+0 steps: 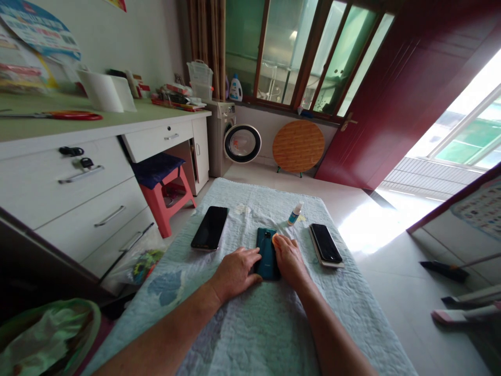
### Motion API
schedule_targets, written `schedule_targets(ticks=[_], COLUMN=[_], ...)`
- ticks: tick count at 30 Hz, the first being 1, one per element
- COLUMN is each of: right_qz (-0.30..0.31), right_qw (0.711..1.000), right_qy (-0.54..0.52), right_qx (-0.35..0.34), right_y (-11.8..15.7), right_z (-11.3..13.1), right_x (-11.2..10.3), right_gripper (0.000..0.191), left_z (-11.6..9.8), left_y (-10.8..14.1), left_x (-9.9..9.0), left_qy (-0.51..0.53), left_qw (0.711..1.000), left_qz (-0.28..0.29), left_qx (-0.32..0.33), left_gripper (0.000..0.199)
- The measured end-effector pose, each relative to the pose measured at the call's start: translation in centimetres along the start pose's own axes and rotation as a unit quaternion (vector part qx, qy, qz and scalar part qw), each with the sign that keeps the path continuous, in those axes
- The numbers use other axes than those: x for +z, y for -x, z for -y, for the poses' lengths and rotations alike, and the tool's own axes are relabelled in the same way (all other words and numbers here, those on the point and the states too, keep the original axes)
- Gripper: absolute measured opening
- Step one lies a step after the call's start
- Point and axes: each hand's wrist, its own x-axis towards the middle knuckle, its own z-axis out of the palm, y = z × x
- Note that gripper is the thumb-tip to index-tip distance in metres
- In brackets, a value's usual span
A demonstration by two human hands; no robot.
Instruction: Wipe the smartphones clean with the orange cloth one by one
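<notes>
A teal phone (267, 261) lies back side up on the cloth-covered table, its camera block at the far end. My left hand (237, 270) rests at its left edge, fingers and thumb apart and touching the side. On the right edge, my right hand (288, 257) presses a small orange piece (276, 239) against the phone near its upper corner; most of that piece is hidden under the fingers. A large black phone (210, 228) lies to the left. To the right, a smaller black phone (326, 243) sits on a pale flat object. A small spray bottle (295, 213) stands beyond my right hand.
The quilted light-blue cloth (250, 334) covers the table. A red stool (166, 201) stands left, beside white drawers (90, 209). Behind are a washing machine with its door open (242, 143) and a round wooden tabletop (298, 146). A green-rimmed bin (96, 324) is at lower left.
</notes>
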Motion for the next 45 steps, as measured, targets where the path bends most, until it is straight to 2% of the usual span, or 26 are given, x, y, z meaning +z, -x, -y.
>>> schedule_targets(ticks=[4, 11, 16, 25, 31, 36, 38, 42, 45], right_qz=[0.007, 0.066, 0.107, 0.198, 0.306, 0.362, 0.365, 0.308, 0.294], right_qw=[1.000, 0.997, 0.993, 0.978, 0.946, 0.923, 0.924, 0.948, 0.954], right_qy=[0.006, -0.014, -0.036, -0.067, -0.087, -0.105, -0.104, -0.075, -0.045], right_qx=[0.000, 0.021, 0.031, 0.018, 0.055, 0.074, 0.052, -0.017, -0.019], right_y=[0.1, 1.1, 1.8, 2.5, 2.5, 2.7, 2.7, 2.7, 2.9], right_z=[0.3, 1.3, 1.7, 2.6, 3.4, 3.8, 3.9, 3.8, 3.7], right_x=[-0.6, -2.2, -3.0, -5.3, -7.0, -7.5, -7.6, -7.3, -6.6], right_gripper=[0.020, 0.012, 0.020, 0.017, 0.014, 0.016, 0.016, 0.015, 0.013], left_z=[0.1, -0.1, -0.2, 0.1, 0.0, 0.1, 0.1, 0.2, 0.3], left_y=[0.0, -0.1, 0.0, -0.1, -0.1, -0.1, -0.1, -0.1, -0.2], left_x=[0.0, -0.2, -0.3, -0.1, 0.0, 0.1, 0.1, 0.2, 0.2], left_qy=[0.003, 0.017, 0.010, 0.006, 0.000, 0.004, 0.006, 0.009, 0.006], left_qw=[1.000, 1.000, 1.000, 1.000, 1.000, 1.000, 1.000, 1.000, 1.000], left_qz=[0.001, 0.006, 0.011, 0.005, 0.001, -0.005, -0.006, -0.001, -0.001], left_qx=[0.001, -0.001, -0.002, -0.008, -0.003, -0.004, -0.005, -0.004, 0.005], left_gripper=[0.046, 0.049, 0.051, 0.050, 0.051, 0.052, 0.051, 0.051, 0.052])
